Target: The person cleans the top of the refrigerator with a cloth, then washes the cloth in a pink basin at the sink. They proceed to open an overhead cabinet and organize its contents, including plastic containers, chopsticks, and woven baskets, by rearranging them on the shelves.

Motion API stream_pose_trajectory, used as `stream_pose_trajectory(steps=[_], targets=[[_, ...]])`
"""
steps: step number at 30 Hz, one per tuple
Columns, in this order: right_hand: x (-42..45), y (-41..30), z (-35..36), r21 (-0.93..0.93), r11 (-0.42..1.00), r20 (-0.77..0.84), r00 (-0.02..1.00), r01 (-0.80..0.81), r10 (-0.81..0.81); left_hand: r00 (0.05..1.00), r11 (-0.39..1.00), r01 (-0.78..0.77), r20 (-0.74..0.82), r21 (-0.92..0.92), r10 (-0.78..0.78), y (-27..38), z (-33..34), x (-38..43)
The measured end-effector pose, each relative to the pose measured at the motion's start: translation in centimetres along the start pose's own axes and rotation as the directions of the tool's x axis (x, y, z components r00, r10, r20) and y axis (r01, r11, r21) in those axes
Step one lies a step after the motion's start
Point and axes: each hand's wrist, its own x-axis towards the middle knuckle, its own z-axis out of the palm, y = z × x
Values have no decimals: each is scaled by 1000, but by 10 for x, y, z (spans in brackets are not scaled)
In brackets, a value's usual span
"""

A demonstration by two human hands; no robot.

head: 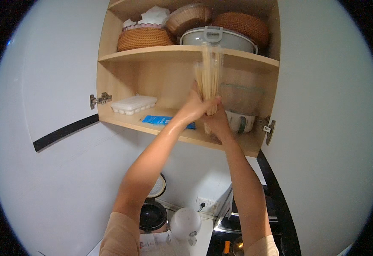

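Observation:
Both arms reach up into an open wall cupboard. A bundle of pale sticks in clear plastic (209,76), blurred by motion, stands roughly upright between my hands. My left hand (194,107) wraps the bundle's lower part from the left. From below and the right, my right hand (217,120) holds its lower end. A blue packet (157,120) lies on the lower shelf behind my left wrist. Right of my hands stand a clear glass bowl (242,96) and, under it, a pale container with a dark green mark (237,121).
The lower shelf (125,124) also bears a white lidded tray (134,104). Woven baskets (146,38) and a grey lidded container (228,40) fill the upper shelf. Cupboard doors (327,96) stand open on both sides. Below are an open rice cooker (153,215), a white jug (185,222) and a black hob (216,243).

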Motion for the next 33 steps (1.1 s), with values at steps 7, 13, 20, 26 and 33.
stream_pose_trajectory(steps=[7,13,20,26,33], targets=[[1,1,-7,-116,990,3,997,-81,82,571,714,-509,-432,480,698,47,-19,49],[-6,-7,-5,-120,993,-2,1000,10,-10,527,571,-575,-268,586,806,51,-21,64],[-6,3,-10,-123,991,86,996,50,-40,417,508,-568,-306,647,856,36,-13,69],[-3,4,-4,-97,995,135,990,-20,33,535,767,-467,-550,440,642,-6,-5,55],[-3,-21,1,-470,879,46,992,-80,115,684,833,-354,-490,425,540,-18,-11,53]])
